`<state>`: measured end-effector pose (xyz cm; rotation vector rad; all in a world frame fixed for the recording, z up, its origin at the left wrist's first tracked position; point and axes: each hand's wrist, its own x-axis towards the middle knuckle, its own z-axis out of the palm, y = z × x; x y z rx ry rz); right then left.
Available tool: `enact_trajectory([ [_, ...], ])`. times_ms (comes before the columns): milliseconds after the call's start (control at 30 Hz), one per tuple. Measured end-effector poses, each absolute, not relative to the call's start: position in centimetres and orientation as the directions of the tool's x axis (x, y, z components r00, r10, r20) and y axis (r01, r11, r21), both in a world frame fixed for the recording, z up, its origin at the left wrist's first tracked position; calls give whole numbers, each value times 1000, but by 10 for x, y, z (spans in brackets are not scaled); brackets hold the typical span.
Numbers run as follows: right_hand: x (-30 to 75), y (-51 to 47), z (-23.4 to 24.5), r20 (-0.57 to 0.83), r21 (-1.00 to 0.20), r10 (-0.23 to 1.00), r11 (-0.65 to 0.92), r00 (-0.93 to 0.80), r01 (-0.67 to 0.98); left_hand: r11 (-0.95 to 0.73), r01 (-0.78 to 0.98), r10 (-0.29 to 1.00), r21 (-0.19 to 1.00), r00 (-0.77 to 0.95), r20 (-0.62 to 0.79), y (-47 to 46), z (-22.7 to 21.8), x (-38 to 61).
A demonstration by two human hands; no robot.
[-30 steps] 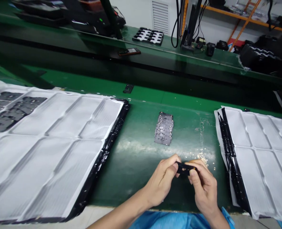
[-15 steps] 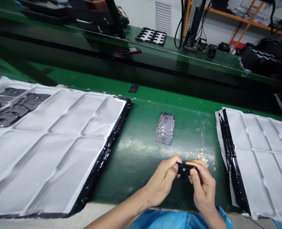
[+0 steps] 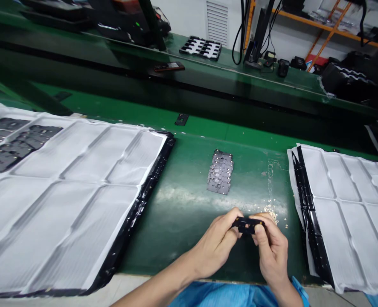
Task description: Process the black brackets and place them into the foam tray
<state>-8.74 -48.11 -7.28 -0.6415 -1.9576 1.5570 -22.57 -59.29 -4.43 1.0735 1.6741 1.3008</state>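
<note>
A small flat black plastic part (image 3: pixel 247 226) with a square cutout is held between both hands above the green bench (image 3: pixel 176 238). My left hand (image 3: pixel 220 241) pinches its left end between thumb and fingers. On the other end, my right hand (image 3: pixel 272 241) is closed, thumb on top and fingers curled behind. Beyond the hands, an overlapping row of grey plates (image 3: pixel 220 172) lies flat on the bench. Tiny pale scraps (image 3: pixel 270 209) are scattered just past my right hand.
At left lies a white-lined tray (image 3: pixel 89 204) with black edges, holding dark plates (image 3: pixel 22 147) in its far corner. Another white-lined tray (image 3: pixel 352 204) lies at right. Further back are a single black plate (image 3: pixel 181 119), a phone-like object (image 3: pixel 170 66) and a black-and-white tray (image 3: pixel 201 47).
My left thumb has shifted lower, off the black part's face, so more of its left end shows. The part stays in nearly the same place; the view has moved slightly.
</note>
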Motion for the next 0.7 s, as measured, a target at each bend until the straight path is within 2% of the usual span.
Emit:
enact_trajectory([
  [167,-87,-479,-67,38,-995,752,91,-658,46,252,402,946,880,-294,-136,-604,-43,-244],
  [267,-87,-475,-63,35,-994,769,90,-638,54,232,476,948,848,-307,-87,-609,-41,-256],
  [333,-88,-473,-60,37,-992,746,108,-664,67,210,426,934,880,-353,-52,-607,-39,-259],
  [467,-89,-474,-60,63,-985,686,159,-725,65,144,202,889,969,-456,-38,-595,-35,-249],
  [700,-91,-478,-63,81,-982,656,183,-751,53,132,-29,843,991,-522,-127,-584,-39,-235],
])
